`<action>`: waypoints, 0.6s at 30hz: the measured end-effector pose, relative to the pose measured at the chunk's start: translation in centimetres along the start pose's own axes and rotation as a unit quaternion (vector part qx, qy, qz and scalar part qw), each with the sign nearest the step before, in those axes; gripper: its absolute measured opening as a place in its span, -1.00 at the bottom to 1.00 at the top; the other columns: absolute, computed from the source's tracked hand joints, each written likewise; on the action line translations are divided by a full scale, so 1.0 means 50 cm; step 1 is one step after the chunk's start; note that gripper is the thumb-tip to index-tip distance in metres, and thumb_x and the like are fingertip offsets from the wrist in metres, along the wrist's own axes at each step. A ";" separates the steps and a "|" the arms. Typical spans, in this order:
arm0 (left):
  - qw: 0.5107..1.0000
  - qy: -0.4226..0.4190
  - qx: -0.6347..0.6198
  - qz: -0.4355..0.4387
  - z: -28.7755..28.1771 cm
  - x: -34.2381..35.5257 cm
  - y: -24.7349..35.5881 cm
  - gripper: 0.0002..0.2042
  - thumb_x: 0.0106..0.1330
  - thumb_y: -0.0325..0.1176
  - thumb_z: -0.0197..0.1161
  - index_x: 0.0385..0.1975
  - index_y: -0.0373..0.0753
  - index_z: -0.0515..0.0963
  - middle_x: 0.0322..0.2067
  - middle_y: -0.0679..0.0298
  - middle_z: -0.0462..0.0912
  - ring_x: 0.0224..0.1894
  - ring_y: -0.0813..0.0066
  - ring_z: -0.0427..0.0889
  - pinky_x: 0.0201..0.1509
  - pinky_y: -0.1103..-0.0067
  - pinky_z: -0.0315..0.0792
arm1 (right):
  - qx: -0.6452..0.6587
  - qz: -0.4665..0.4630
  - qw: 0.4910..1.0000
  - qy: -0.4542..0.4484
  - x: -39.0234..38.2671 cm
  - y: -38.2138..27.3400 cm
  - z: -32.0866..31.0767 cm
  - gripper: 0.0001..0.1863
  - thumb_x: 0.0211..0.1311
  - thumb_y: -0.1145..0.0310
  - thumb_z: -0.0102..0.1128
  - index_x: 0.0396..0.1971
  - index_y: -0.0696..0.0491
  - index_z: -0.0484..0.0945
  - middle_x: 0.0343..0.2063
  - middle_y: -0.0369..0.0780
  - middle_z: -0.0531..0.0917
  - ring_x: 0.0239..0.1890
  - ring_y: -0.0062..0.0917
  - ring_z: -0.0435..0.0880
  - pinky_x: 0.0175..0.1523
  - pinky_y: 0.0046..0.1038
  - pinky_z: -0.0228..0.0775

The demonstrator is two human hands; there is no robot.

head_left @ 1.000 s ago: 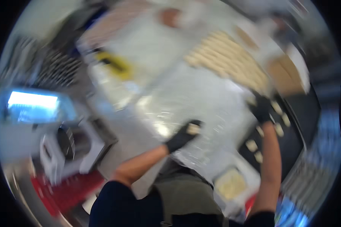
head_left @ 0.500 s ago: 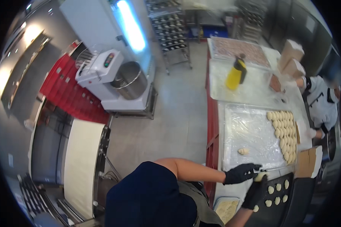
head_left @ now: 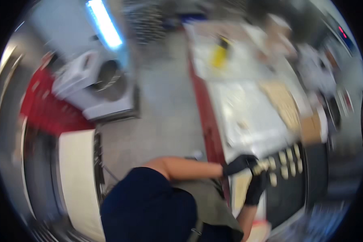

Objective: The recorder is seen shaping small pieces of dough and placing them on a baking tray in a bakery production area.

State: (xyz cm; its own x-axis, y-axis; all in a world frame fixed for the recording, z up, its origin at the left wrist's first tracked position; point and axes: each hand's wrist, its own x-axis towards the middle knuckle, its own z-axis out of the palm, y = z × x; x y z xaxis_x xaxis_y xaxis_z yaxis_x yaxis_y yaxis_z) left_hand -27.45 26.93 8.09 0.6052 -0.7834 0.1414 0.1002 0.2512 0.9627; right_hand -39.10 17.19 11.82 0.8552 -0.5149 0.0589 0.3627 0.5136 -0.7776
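Note:
Both of my hands wear black gloves and meet over the near end of the table. My left hand comes in from the left, its fingers curled against a pale dough piece. From below, my right hand closes on the same piece; blur hides the exact finger positions. Right beside them is a black baking tray carrying several shaped dough pieces in rows. Beyond it lies a plastic-covered tray, with one small dough piece on it and a dense group of dough pieces along its right side.
A shallow container of pale crumbly stuff sits by my left wrist. A yellow spray bottle stands farther up the table. Across it, a person in white is blurred. Leftward are a mixer, red crates and a pale belt.
The view has swung, shifting the scene left and up in the picture, with heavy blur. My hands have come closer together around the dough piece, which my right hand held before.

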 end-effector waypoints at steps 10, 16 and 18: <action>0.982 -0.126 -0.090 -0.108 0.073 0.006 0.099 -0.84 0.30 -0.62 0.18 -0.16 -0.29 0.55 -0.20 0.28 0.62 -0.21 0.53 0.52 -0.03 0.58 0.46 | 0.065 -0.058 0.967 0.238 -0.130 -0.081 0.068 -0.48 0.32 0.54 0.08 0.29 0.24 0.34 0.04 -0.03 0.57 -0.04 -0.30 0.60 0.04 -0.27 0.56; 0.944 -0.199 -0.117 -0.237 0.090 0.032 0.062 -0.82 0.34 -0.53 0.22 -0.09 -0.31 0.58 -0.24 0.29 0.65 -0.26 0.56 0.54 -0.11 0.61 0.45 | 0.013 -0.085 0.940 0.329 -0.170 -0.068 0.074 -0.48 0.31 0.57 0.11 0.29 0.23 0.37 0.12 -0.05 0.58 0.04 -0.34 0.62 0.13 -0.36 0.52; 0.947 -0.225 -0.076 -0.214 0.086 0.036 0.048 -0.80 0.35 -0.51 0.22 -0.06 -0.31 0.58 -0.24 0.29 0.65 -0.27 0.56 0.53 -0.12 0.60 0.45 | -0.055 -0.086 0.929 0.357 -0.177 -0.061 0.073 -0.48 0.29 0.55 0.13 0.27 0.23 0.39 0.15 -0.06 0.58 0.05 -0.34 0.60 0.16 -0.36 0.49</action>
State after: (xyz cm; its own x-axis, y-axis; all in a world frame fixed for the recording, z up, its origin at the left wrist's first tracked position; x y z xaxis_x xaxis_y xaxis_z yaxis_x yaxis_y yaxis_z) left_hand -29.53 23.69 11.63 0.0880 -0.9866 -0.1371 0.3942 -0.0919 0.9144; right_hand -46.40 22.69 15.96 0.3106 -0.9267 -0.2117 0.3981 0.3290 -0.8563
